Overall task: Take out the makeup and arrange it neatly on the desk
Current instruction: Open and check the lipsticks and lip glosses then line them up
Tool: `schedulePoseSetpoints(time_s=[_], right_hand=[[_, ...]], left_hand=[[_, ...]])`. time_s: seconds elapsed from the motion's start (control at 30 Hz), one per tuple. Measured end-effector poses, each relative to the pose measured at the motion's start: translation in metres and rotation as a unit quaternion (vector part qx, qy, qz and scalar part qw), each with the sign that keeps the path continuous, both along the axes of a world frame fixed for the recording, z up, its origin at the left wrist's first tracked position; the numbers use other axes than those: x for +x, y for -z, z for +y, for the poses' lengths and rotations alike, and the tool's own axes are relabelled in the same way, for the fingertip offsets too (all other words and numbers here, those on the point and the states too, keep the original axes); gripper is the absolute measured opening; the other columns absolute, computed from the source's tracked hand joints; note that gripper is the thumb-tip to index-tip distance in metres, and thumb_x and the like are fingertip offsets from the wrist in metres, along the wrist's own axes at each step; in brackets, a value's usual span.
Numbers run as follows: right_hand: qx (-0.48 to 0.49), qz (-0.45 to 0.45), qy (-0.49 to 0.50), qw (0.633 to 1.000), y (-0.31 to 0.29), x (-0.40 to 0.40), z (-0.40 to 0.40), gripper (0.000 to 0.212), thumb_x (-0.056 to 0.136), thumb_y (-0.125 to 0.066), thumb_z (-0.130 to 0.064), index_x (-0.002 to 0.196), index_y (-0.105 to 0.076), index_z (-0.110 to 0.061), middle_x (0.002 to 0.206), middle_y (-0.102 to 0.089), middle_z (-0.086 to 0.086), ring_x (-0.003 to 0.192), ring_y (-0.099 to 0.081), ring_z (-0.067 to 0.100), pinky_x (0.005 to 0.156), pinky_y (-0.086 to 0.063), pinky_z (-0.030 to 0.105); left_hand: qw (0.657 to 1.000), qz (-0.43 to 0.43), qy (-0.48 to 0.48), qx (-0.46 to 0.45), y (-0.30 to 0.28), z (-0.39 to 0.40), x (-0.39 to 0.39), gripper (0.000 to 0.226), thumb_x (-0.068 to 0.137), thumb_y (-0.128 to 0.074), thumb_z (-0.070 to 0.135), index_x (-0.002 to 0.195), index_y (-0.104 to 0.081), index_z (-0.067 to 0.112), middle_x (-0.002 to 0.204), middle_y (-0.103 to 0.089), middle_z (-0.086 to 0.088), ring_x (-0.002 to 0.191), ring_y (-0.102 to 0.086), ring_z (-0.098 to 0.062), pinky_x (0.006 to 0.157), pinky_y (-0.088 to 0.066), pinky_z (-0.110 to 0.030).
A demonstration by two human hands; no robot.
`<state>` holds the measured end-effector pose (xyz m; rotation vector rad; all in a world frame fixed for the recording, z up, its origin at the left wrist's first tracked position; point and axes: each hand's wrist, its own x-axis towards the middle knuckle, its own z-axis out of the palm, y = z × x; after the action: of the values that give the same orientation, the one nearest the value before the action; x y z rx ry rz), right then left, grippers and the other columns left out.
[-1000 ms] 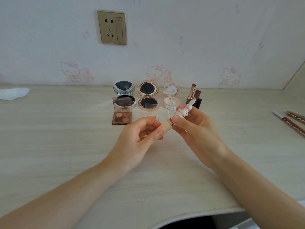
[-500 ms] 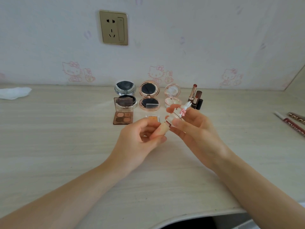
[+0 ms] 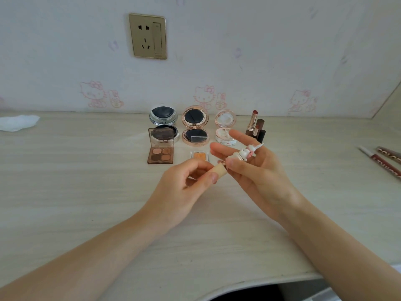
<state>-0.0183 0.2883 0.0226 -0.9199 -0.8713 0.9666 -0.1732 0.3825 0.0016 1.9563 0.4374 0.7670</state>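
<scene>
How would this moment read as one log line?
left hand: grips beige tube | right hand: pinches its bunny cap | above desk

Both hands hold rabbit-capped tube (image 3: pixel 230 164) above desk (image 3: pixel 86 192); compacts behind.

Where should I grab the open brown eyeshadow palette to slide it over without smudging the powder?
Pinch the eyeshadow palette by the two short side edges of its base, coming from above and in front. Its clear lid stands raised at the back and the four pans face up, so the sides are the only clean hold.
</scene>
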Motion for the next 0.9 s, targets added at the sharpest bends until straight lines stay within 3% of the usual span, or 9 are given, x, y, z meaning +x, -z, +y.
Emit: schedulePoseSetpoints(time_s=[0.1,0.2,0.33,0.47,0.63,0.8,0.9], right_hand=[[-0.026,-0.016,0.047,0.998,-0.0006,0.0001,0.0011,0.058,0.074,-0.072,-0.008,0.128,-0.051,-0.014,0.113,-0.07,0.003,0.105,-0.065,0.02,0.087,-0.052,0.03],[-0.064,-0.032,0.093,0.993,0.0001,0.0002,0.0026,0.053,0.062,-0.079,-0.023,0.111,-0.061,-0.015,0.09,-0.069,-0.005,0.088,-0.066,0.012,0.081,-0.048,0.031],[-0.036,-0.012,0.063,0.997,0.0001,0.0033,0.0016,0.042,0.07,-0.076,-0.01,0.11,-0.062,-0.012,0.101,-0.073,0.005,0.094,-0.068,0.016,0.078,-0.051,0.024],[-0.038,0.01,0.041,0.998,-0.0019,0.0031,0.0007,0.047,0.072,-0.075,-0.014,0.117,-0.06,-0.013,0.114,-0.07,0.01,0.1,-0.067,0.017,0.078,-0.052,0.022],[-0.053,-0.001,0.077,0.996,-0.0008,0.0011,0.0018,0.037,0.069,-0.075,-0.02,0.104,-0.064,-0.012,0.101,-0.072,0.002,0.087,-0.066,0.012,0.071,-0.051,0.023],[-0.03,0.04,0.073,0.996,0.0002,0.0036,0.0012,0.029,0.07,-0.075,-0.013,0.099,-0.07,-0.016,0.095,-0.069,0.005,0.089,-0.064,0.018,0.077,-0.052,0.026],[-0.017,0.052,0.073,0.996,-0.0001,0.0048,0.0008,0.03,0.072,-0.073,-0.011,0.101,-0.07,-0.018,0.089,-0.066,0.002,0.084,-0.062,0.017,0.077,-0.052,0.027]], left_hand=[[1.0,-0.022,-0.002,-0.016,-0.0012,-0.0013,-0.0003,0.017,0.088,-0.058,0.033,0.099,-0.068,0.026,0.088,-0.072,0.009,0.08,-0.065,-0.011,0.077,-0.054,-0.034],[0.998,-0.046,-0.006,-0.041,-0.0017,-0.0026,-0.0008,0.018,0.089,-0.059,0.033,0.102,-0.068,0.024,0.088,-0.073,0.006,0.078,-0.065,-0.012,0.075,-0.055,-0.028],[0.997,-0.052,-0.021,-0.059,-0.0013,-0.0015,0.0,0.017,0.092,-0.06,0.024,0.105,-0.068,0.019,0.086,-0.074,0.005,0.072,-0.064,-0.004,0.069,-0.05,-0.015],[0.995,-0.055,-0.039,-0.072,-0.0011,-0.001,0.0002,0.016,0.09,-0.063,0.02,0.104,-0.068,0.017,0.087,-0.074,0.004,0.074,-0.065,-0.008,0.069,-0.053,-0.021],[0.996,-0.057,-0.044,-0.061,-0.0013,-0.0029,-0.0007,0.012,0.09,-0.064,0.02,0.101,-0.068,0.021,0.088,-0.073,0.004,0.079,-0.065,-0.015,0.077,-0.055,-0.039],[0.995,-0.061,-0.045,-0.071,-0.0017,-0.0023,-0.0001,0.012,0.09,-0.064,0.019,0.101,-0.068,0.019,0.087,-0.073,0.003,0.077,-0.065,-0.015,0.077,-0.054,-0.042],[0.994,-0.067,-0.036,-0.075,-0.0018,-0.0021,0.0003,0.011,0.088,-0.066,0.018,0.1,-0.066,0.018,0.089,-0.074,0.001,0.08,-0.064,-0.025,0.076,-0.052,-0.042]])
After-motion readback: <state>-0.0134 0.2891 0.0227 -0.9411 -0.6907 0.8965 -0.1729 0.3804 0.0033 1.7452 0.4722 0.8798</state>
